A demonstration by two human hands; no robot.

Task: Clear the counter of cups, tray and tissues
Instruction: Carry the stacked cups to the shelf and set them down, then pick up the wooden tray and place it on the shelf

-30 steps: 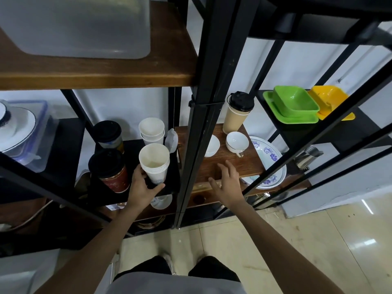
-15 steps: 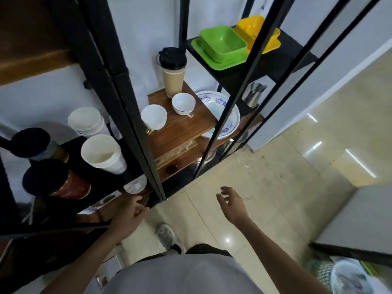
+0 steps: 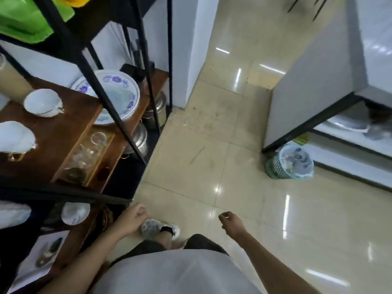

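Standing beside the black shelf (image 3: 89, 66), the person has both hands empty, left hand (image 3: 131, 219) and right hand (image 3: 232, 222) with fingers loosely curled. No cups, tray or tissues are visible. I think walking carefully past the bin (image 3: 290, 162) works best

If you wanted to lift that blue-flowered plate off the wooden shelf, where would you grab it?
Take the blue-flowered plate by the rim that overhangs the wooden shelf edge, coming from the open floor side, thumb on top and fingers underneath. A black frame bar crosses it, so reach beside that.
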